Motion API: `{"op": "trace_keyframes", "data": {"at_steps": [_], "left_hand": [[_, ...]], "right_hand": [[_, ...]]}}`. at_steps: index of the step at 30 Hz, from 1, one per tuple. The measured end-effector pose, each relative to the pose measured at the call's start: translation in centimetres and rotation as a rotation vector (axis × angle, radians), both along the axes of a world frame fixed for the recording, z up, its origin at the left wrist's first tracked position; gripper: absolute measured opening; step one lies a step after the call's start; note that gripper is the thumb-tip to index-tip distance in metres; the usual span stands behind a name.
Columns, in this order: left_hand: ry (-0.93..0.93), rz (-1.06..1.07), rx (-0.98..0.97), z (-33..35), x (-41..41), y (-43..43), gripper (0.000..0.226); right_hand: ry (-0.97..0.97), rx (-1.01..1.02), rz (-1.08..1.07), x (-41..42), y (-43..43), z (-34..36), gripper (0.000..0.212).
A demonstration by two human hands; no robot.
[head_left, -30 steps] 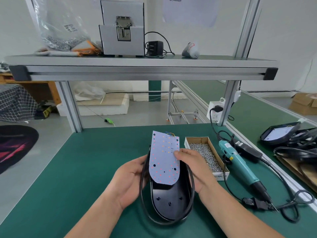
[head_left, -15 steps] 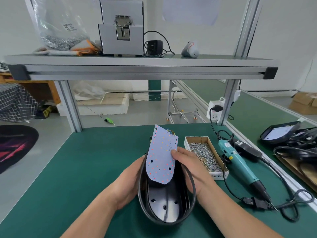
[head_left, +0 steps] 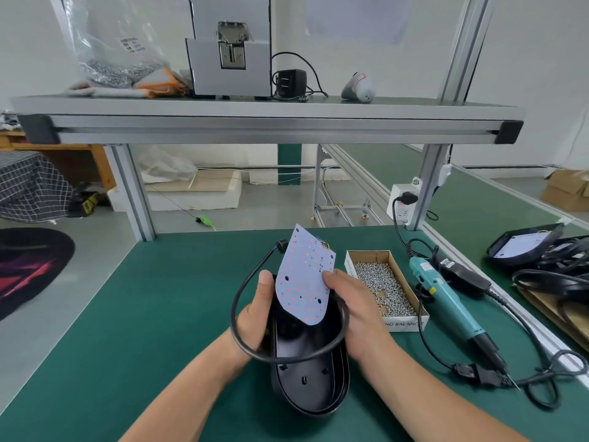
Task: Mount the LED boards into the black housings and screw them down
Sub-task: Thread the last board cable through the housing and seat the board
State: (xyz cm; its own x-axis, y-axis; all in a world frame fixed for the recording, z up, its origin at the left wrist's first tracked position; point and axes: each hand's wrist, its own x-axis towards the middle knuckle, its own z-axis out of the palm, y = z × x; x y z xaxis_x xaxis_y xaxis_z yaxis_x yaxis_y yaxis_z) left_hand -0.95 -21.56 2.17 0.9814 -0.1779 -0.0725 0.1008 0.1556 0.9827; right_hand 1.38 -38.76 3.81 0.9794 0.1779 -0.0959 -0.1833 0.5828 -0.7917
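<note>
A black oval housing [head_left: 306,374] stands tilted on the green table [head_left: 127,314], its open inside facing me. My left hand [head_left: 258,314] grips its left wall, thumb up along the rim. A white LED board [head_left: 304,279] dotted with coloured points sticks up out of the housing's far end, tilted left. My right hand [head_left: 353,307] pinches the board's right edge while resting against the housing's right side. A black cable [head_left: 245,282] loops from the housing's top around its front.
A cardboard box of screws [head_left: 382,285] sits just right of my right hand. Beyond it lies a teal electric screwdriver [head_left: 446,298] with its cord. More housings and cables [head_left: 535,250] are piled at the far right. A shelf [head_left: 255,122] spans overhead.
The board has tipped up and leaned left, lifting out of the housing. My left thumb has come up onto the housing's rim, and the cable loop has swung out to the left.
</note>
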Motion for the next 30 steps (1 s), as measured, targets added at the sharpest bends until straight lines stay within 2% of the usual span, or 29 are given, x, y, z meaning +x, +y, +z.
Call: {"op": "trace_keyframes", "data": {"at_steps": [3,5,7,9,11,14,15,18,23,25,28,29,30], "left_hand": [[-0.005,0.012,0.077,0.2,-0.4,0.7,0.074],[0.015,-0.014,0.221,0.4,-0.9,1.3,0.087],[0.028,-0.064,0.32,0.2,-1.1,1.9,0.1],[-0.047,-0.022,0.411,0.2,-1.0,2.3,0.094],[-0.1,0.045,0.5,0.2,-0.8,2.3,0.095],[-0.144,0.114,0.508,0.2,-0.6,2.4,0.11],[-0.169,0.126,0.49,0.3,-0.5,2.5,0.109],[-0.26,0.135,0.453,0.2,-0.4,2.7,0.085],[-0.174,0.181,0.488,-0.9,0.2,3.7,0.086],[-0.212,0.233,0.598,-0.5,0.4,4.4,0.076],[-0.099,0.399,0.79,-0.3,0.8,5.5,0.061],[-0.052,0.454,0.749,-0.5,1.0,5.7,0.057],[-0.001,0.504,0.6,-0.6,1.2,5.8,0.05]], "right_hand": [[-0.006,0.037,0.034,0.1,-0.1,-0.4,0.023],[0.001,0.034,0.028,0.4,-0.3,-0.5,0.033],[-0.014,0.022,-0.025,0.7,-0.9,-0.4,0.031],[-0.005,0.042,-0.043,1.0,-1.5,-0.2,0.03],[0.01,0.035,0.0,0.9,-1.8,-0.1,0.028],[0.012,-0.101,0.098,0.6,-1.6,-0.5,0.021],[0.019,-0.142,0.126,0.4,-1.4,-0.6,0.019],[0.038,-0.171,0.174,0.1,-0.4,-1.2,0.015],[0.039,-0.191,0.036,0.6,-0.8,-0.9,0.009],[0.058,-0.174,-0.026,0.9,-1.6,-0.6,0.011],[0.073,-0.131,-0.062,1.1,-2.5,-0.3,0.016],[0.07,-0.14,-0.067,1.1,-2.5,-0.4,0.016],[0.065,-0.152,-0.067,1.1,-2.4,-0.5,0.016]]}}
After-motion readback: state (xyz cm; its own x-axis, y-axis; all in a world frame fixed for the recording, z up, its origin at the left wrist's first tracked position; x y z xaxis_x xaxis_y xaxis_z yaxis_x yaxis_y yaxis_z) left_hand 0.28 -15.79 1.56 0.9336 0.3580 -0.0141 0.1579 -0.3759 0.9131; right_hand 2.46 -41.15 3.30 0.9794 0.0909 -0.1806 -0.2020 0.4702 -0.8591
